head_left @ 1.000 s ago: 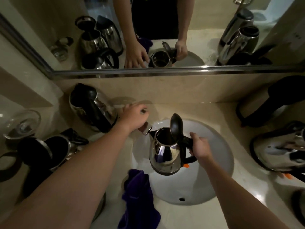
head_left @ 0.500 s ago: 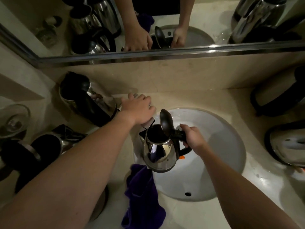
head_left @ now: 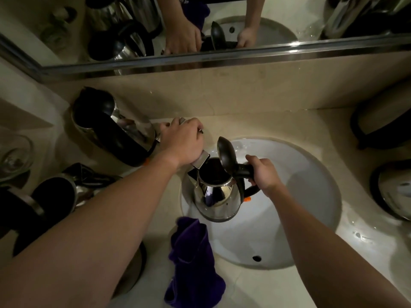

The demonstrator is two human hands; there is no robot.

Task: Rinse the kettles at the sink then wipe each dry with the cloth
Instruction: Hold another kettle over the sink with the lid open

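nearest, purple cloth draped over the front rim of the white sink. above the basin, steel kettle with lid up, black handle gripped by right hand. beyond, left hand curled over the tap, spout at the kettle's mouth. farther left, another kettle below the mirror.

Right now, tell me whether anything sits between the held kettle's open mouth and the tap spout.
Nothing visible does. The right hand grips the kettle by its handle, its lid tipped up, mouth directly below the spout. The left hand rests on the tap, above the spout, not under it.
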